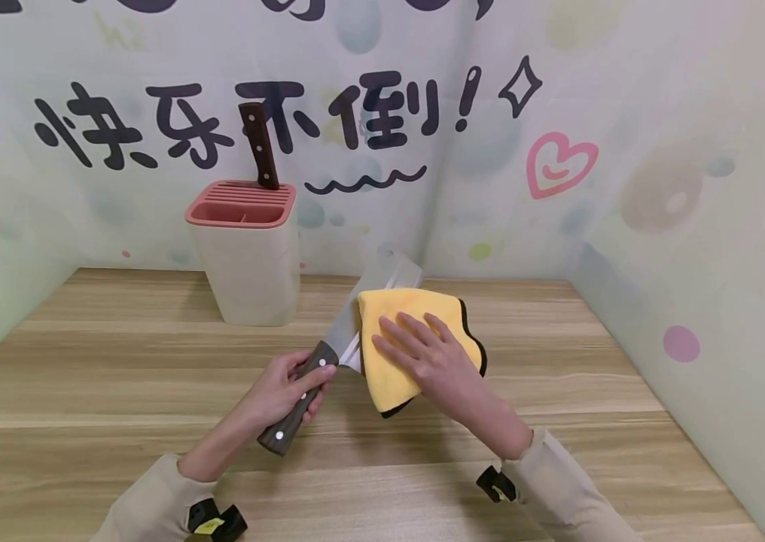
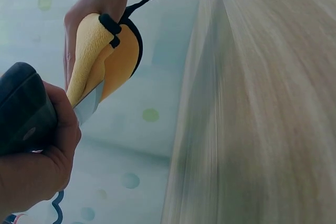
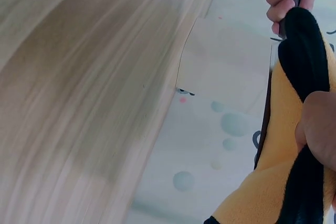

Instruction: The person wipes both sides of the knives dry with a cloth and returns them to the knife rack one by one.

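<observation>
My left hand point(image 1: 281, 391) grips the dark riveted handle of a cleaver point(image 1: 347, 320), thumb along its upper side. The broad blade points up and away to the right, above the table. A folded yellow cloth point(image 1: 385, 373) with black edging covers the right part of the blade. My right hand point(image 1: 440, 369) lies over that cloth with its fingers spread on top. In the right wrist view, the thumb point(image 3: 317, 129) presses the cloth from the other side. Seen from the left wrist, the cloth point(image 2: 89, 51) folds around the blade point(image 2: 90, 103).
A white knife block point(image 1: 247, 275) with a pink slotted top stands at the back left of the wooden table point(image 1: 118, 391). One brown-handled knife point(image 1: 259, 147) is upright in it. A printed backdrop point(image 1: 382, 218) hangs behind the table, with walls at both sides.
</observation>
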{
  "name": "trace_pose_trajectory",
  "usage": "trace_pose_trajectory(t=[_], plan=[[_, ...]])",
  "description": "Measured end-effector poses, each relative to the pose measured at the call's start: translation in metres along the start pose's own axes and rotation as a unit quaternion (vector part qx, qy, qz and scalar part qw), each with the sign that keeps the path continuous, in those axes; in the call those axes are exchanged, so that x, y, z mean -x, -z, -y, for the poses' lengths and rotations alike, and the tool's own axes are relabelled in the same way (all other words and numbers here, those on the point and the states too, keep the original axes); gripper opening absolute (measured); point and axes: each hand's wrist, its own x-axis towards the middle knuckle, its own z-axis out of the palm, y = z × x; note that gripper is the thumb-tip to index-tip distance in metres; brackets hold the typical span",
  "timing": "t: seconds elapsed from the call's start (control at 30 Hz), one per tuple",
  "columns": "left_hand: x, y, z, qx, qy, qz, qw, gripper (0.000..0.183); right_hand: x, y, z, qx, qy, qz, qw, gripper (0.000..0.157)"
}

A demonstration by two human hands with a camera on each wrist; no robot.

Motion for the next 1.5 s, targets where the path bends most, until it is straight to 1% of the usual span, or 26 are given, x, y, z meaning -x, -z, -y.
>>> trace_pose_trajectory(t=[0.13,0.23,0.37,0.57,0.87,1.03,1.13,1.23,1.33,1.5], plan=[[0.0,0.0,0.0,0.007,0.003,-0.005,1.0,0.033,0.0,0.001,0.003,0.007,0.021,-0.003,1.0,0.052],[0.0,0.001,0.001,0.014,0.006,-0.007,0.9999,0.033,0.0,0.002,0.006,0.013,0.035,0.008,0.999,0.055],[0.0,0.001,0.001,0.016,0.006,-0.01,0.9998,0.034,0.0,0.005,0.009,0.009,0.049,0.019,0.999,0.056],[0.001,0.001,0.0,0.016,0.002,-0.014,0.9998,0.04,0.001,0.006,0.01,0.007,0.066,0.017,0.998,0.051],[0.002,0.002,0.0,0.015,-0.007,-0.008,0.9998,0.036,0.006,0.006,0.005,0.027,0.082,0.011,0.996,0.05],[0.002,0.003,0.001,0.01,-0.012,-0.004,0.9999,0.033,0.008,0.004,0.0,0.03,0.072,0.019,0.997,0.052],[0.002,0.003,0.001,0.005,-0.017,-0.003,0.9998,0.031,0.01,0.002,-0.004,0.03,0.061,0.016,0.998,0.055],[0.002,0.003,0.002,0.002,-0.02,-0.001,0.9998,0.03,0.011,0.0,-0.008,0.015,0.045,0.007,0.999,0.054],[0.002,0.003,0.002,0.004,-0.02,0.002,0.9998,0.03,0.011,-0.002,-0.012,-0.004,0.029,-0.003,1.0,0.05],[0.002,0.004,0.002,0.004,-0.016,0.003,0.9999,0.031,0.01,-0.004,-0.019,-0.013,0.007,0.002,1.0,0.05]])
